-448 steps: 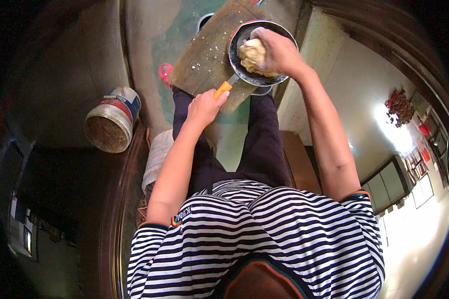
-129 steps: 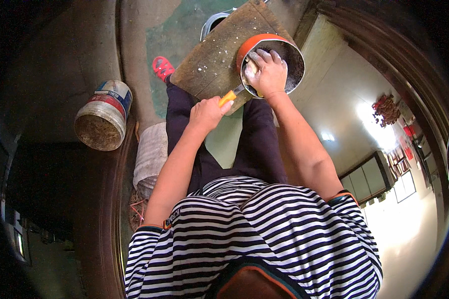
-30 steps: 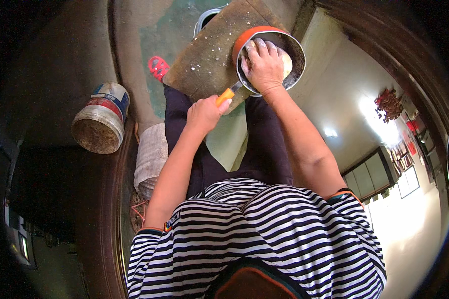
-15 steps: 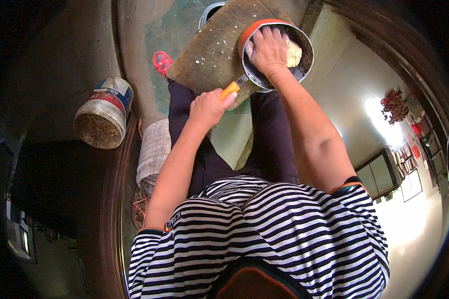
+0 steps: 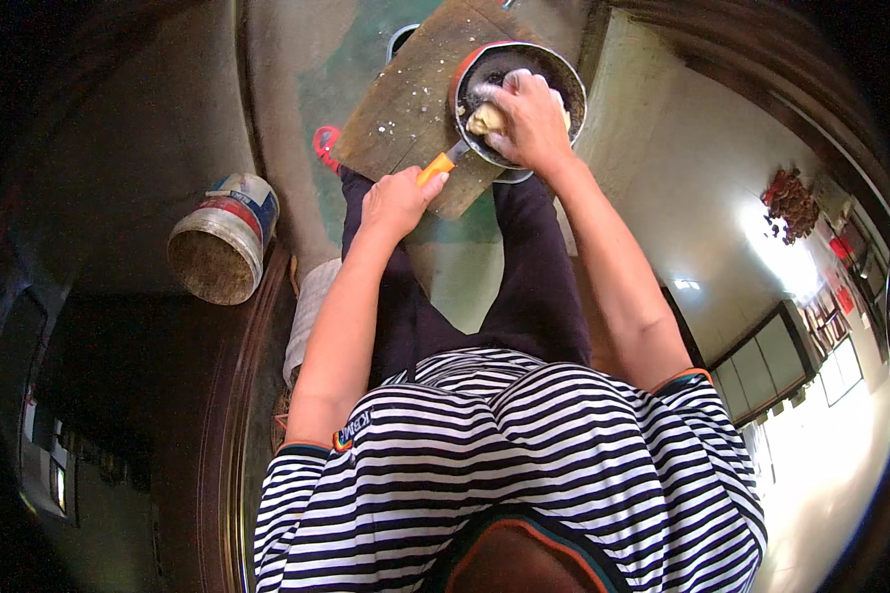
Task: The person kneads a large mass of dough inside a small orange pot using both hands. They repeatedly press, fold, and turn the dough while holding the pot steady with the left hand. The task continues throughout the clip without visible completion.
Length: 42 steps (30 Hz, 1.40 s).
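Dough [image 5: 486,121] lies in the near half of the pan [image 5: 494,63], beneath the right hand [image 5: 534,124], whose grip is curled on it. The left hand's [image 5: 396,205] grip closes round the orange handle [image 5: 434,169]. The pan covers part of the worktop's [image 5: 417,107] right edge; flecked wood stretches left, and open room inside lies toward the far wall.

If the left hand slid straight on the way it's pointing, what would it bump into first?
Along the orange handle it grips, the left hand would likely first meet the short grey metal neck, then probably the round red pan with the dark inside. Exact depth is unclear from this view.
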{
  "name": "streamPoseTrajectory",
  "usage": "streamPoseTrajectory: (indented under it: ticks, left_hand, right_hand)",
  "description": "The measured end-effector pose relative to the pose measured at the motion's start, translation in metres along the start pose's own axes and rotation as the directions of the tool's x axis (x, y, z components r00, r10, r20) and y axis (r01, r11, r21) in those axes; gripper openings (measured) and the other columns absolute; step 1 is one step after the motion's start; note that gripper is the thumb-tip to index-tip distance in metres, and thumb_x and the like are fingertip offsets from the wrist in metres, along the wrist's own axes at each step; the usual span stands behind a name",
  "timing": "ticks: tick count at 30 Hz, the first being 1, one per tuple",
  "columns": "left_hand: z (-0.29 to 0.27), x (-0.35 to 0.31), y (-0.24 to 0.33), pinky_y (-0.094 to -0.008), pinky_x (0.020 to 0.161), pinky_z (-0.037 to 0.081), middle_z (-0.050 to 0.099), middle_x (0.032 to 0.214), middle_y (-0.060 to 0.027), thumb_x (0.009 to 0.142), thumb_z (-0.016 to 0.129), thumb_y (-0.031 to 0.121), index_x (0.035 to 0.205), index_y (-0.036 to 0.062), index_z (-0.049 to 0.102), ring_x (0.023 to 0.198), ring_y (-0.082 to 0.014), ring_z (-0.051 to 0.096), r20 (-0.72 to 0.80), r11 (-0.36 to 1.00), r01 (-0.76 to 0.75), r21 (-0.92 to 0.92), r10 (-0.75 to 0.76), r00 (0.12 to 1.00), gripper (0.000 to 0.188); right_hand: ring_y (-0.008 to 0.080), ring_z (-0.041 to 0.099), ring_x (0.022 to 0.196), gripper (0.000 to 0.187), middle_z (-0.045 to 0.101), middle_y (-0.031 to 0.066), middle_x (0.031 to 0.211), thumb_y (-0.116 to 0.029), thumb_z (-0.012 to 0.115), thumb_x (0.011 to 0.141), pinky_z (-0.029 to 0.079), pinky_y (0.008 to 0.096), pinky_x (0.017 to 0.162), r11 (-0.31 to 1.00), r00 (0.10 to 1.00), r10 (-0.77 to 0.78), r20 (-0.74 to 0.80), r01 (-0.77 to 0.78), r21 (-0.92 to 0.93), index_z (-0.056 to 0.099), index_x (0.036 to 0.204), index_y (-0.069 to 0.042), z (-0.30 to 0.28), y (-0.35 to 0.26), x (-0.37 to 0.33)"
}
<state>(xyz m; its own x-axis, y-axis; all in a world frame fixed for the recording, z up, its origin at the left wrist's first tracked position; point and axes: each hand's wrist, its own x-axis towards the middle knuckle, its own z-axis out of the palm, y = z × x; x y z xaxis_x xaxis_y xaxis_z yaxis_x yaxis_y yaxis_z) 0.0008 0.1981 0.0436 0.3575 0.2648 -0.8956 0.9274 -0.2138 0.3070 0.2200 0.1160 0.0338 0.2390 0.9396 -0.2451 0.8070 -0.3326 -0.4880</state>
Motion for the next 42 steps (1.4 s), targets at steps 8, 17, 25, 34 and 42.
streamPoseTrajectory:
  ticks: [8,17,25,34,42]
  left_hand:
    - [-0.007,-0.003,-0.013,-0.0516,0.081,0.048,0.068,0.097,-0.0224,0.090,0.049,0.064,0.105,0.0088,0.066,0.097,-0.0418,0.064,0.004,0.999,0.023,-0.045,-0.023,1.000,0.060]
    - [0.001,-0.001,-0.025,-0.0526,0.079,0.048,0.068,0.094,-0.0237,0.090,0.049,0.064,0.104,0.0082,0.065,0.093,-0.0431,0.064,0.008,0.997,0.006,-0.074,-0.005,1.000,0.059]
    - [0.001,-0.001,-0.024,-0.0528,0.077,0.048,0.068,0.091,-0.0239,0.090,0.050,0.061,0.100,0.0072,0.065,0.092,-0.0437,0.063,0.033,0.996,-0.008,-0.090,0.011,0.999,0.057]
    - [-0.006,0.005,-0.021,-0.0527,0.077,0.049,0.068,0.089,-0.0234,0.091,0.049,0.062,0.099,0.0085,0.064,0.090,-0.0433,0.064,0.063,0.998,0.001,-0.059,0.003,0.998,0.056]
    - [-0.008,0.008,-0.020,-0.0526,0.076,0.049,0.067,0.088,-0.0236,0.091,0.048,0.062,0.098,0.0078,0.064,0.089,-0.0431,0.064,0.101,0.998,0.014,-0.067,-0.007,0.995,0.057]
  right_hand:
    - [0.0313,0.054,0.104,0.046,0.056,0.0124,0.104,-0.009,0.080,0.060,0.045,0.0420,0.093,0.927,0.935,0.278,-0.220,-0.202,0.315,0.063,0.103,-0.010,-0.004,0.000,-0.033]
    - [0.0359,0.050,0.116,0.056,0.053,0.0139,0.126,-0.018,0.075,0.073,0.040,0.0435,0.100,0.973,0.993,0.043,-0.109,-0.066,-0.220,0.056,0.126,-0.013,-0.026,-0.053,-0.015]
    - [0.0294,0.063,0.101,0.050,0.066,0.0037,0.115,-0.044,0.077,0.071,0.051,0.0398,0.082,0.949,0.992,0.011,-0.122,-0.049,-0.311,0.067,0.113,-0.018,0.012,-0.017,0.019]
    - [0.0262,0.059,0.106,0.042,0.063,0.0015,0.117,-0.029,0.079,0.066,0.051,0.0378,0.086,0.966,0.983,-0.143,-0.118,0.113,-0.231,0.068,0.105,-0.020,0.022,0.011,0.007]
    - [0.0271,0.055,0.107,0.035,0.060,0.0008,0.114,-0.026,0.077,0.063,0.047,0.0439,0.089,0.972,0.991,-0.059,-0.116,0.030,-0.233,0.066,0.095,-0.019,0.051,0.016,0.015]
